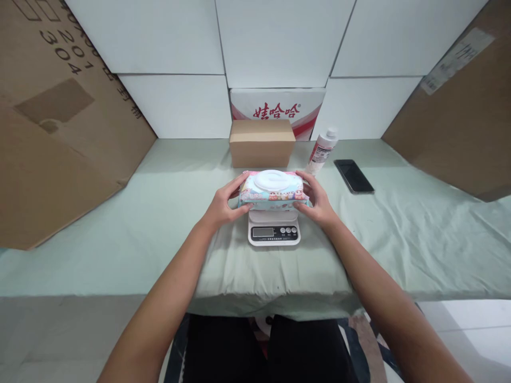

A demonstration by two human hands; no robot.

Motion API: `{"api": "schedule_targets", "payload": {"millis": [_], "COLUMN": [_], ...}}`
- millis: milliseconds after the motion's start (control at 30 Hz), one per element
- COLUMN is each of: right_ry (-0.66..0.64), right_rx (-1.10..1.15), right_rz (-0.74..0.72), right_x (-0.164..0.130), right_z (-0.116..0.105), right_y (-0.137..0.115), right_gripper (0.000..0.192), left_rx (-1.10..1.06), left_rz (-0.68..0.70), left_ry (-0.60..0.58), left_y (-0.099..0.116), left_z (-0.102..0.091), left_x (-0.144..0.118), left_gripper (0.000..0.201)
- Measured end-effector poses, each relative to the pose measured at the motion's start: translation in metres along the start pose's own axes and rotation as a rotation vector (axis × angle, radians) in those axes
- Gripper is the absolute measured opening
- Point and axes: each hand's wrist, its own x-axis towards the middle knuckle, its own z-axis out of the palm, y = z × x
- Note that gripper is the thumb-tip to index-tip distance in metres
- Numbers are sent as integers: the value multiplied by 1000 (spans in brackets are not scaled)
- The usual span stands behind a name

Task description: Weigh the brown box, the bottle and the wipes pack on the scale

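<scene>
A pack of wet wipes (275,196) with a white oval lid lies flat over a white kitchen scale (274,242), hiding most of the scale's platform. My left hand (227,202) grips the pack's left end, thumb on the near side. At the opposite end, my right hand (317,202) holds the pack the same way. The scale's dark display and several round buttons face me, and I see no digits on the display. Whether the pack rests on the platform or hovers just above it, I cannot tell.
Behind the pack stands a brown cardboard box (261,153), in front of a white printed carton (279,101). A white bottle (322,150) and a black phone (353,176) are to the right. Large cardboard panels (59,159) flank the green-clothed table (167,213).
</scene>
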Motion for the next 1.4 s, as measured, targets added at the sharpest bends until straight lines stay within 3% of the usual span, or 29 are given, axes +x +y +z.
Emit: {"api": "schedule_targets", "payload": {"millis": [267, 467, 667, 1167, 1400], "right_ry": [-18, -16, -26, -63, -1], "right_rx": [-48, -37, -58, -19, 62], "right_rz": [16, -14, -9, 22, 40], "right_x": [-1, -1, -2, -1, 2], "right_z": [-4, -5, -6, -5, 9], "right_y": [1, 3, 3, -1, -4], "right_gripper": [93, 94, 98, 99, 100], "left_rx": [25, 0, -19, -12, -28], "left_rz": [16, -19, -30, -61, -43], "left_ry": [-12, -13, -62, -58, 6], "left_y": [2, -1, -1, -2, -7], "left_z": [-1, -9, -12, -8, -2], "left_x": [0, 0, 0, -1, 1], "left_gripper": [93, 121, 125, 114, 108]}}
